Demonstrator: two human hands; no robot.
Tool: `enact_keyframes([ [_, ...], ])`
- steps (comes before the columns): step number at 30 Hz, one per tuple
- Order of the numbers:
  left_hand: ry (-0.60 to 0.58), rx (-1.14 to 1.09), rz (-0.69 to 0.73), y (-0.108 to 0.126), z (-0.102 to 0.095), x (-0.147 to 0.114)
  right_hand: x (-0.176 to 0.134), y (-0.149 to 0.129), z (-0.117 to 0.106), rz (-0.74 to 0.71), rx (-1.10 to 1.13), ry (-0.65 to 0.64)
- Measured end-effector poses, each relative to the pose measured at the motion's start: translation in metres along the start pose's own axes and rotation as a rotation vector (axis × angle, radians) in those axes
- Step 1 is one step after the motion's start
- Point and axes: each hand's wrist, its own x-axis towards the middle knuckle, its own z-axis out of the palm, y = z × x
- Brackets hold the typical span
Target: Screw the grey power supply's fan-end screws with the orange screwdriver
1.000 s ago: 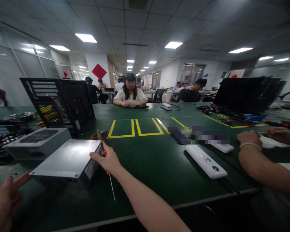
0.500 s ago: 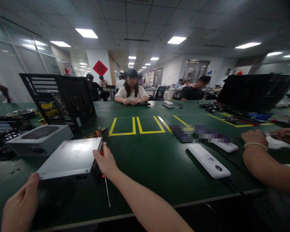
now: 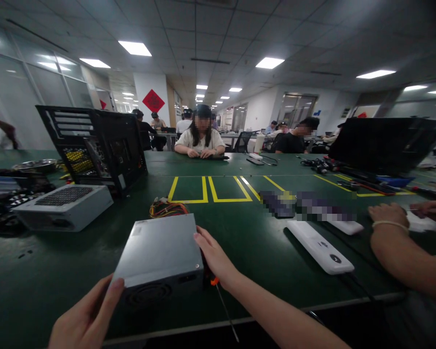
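A silver computer power supply (image 3: 160,247) is between my hands, above the front of the green table. At its left front corner my left hand (image 3: 89,310) grips it, thumb on top. My right hand (image 3: 218,257) holds its right side, fingers along the edge. An orange-handled screwdriver (image 3: 223,303) also sits under my right hand, its shaft pointing down toward the table edge; most of the handle is hidden. Bundled coloured cables (image 3: 169,208) lie behind the power supply.
A second power supply (image 3: 63,206) and a black computer case (image 3: 101,145) stand at left. Yellow tape (image 3: 228,198) marks the table (image 3: 240,247). A white handheld device (image 3: 318,247) lies right, near a neighbour's arm (image 3: 403,242). Another person (image 3: 201,138) sits opposite.
Both my hands have moved right with the power supply, away from the second one. The screwdriver has travelled along with my right hand. The camera view has shifted slightly.
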Motion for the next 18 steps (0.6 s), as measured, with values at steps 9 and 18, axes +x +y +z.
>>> enact_keyframes([
  [9,-0.385,0.072,0.262,0.093,0.018,0.040,-0.009,-0.004,-0.071,0.177,-0.058,0.165],
  [18,-0.431,0.189,0.417,0.139,0.060,0.112,0.069,-0.001,-0.118,0.105,-0.196,0.367],
])
